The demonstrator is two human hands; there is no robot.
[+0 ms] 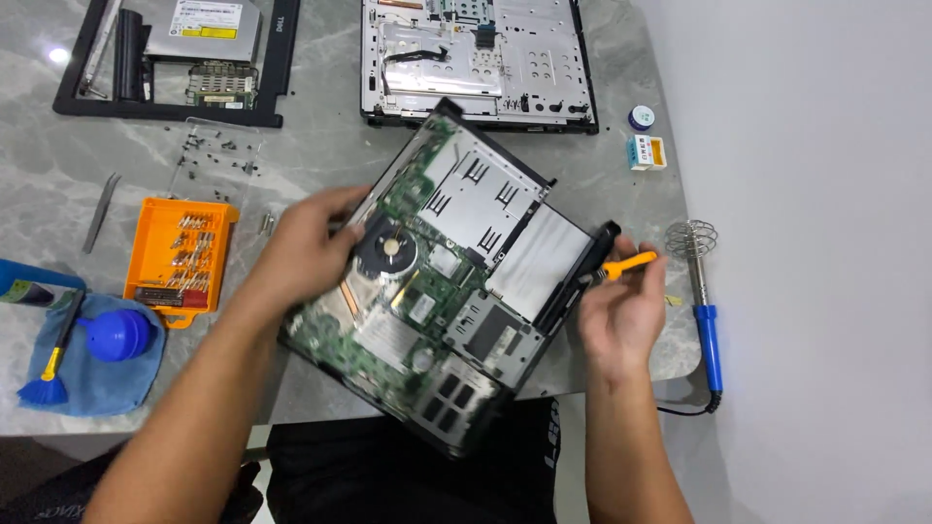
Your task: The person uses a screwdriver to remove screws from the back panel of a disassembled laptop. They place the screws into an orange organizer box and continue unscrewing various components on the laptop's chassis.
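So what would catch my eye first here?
The opened laptop base at centre, green circuit board and round fan bared, tilted over the table's front edge. The left hand grips its left side; the right hand holds an orange tool at its right edge.

Single head-worn view looks steeply down, close over the table point(320, 146) edge

On the grey desk point(320, 146) our left hand point(301, 243) steadies the tilted, opened laptop base point(442, 281) by its fan point(388, 247), while our right hand point(616, 311) holds an orange tool point(626, 262) against its right edge, a soldering iron point(704, 311) just beside.
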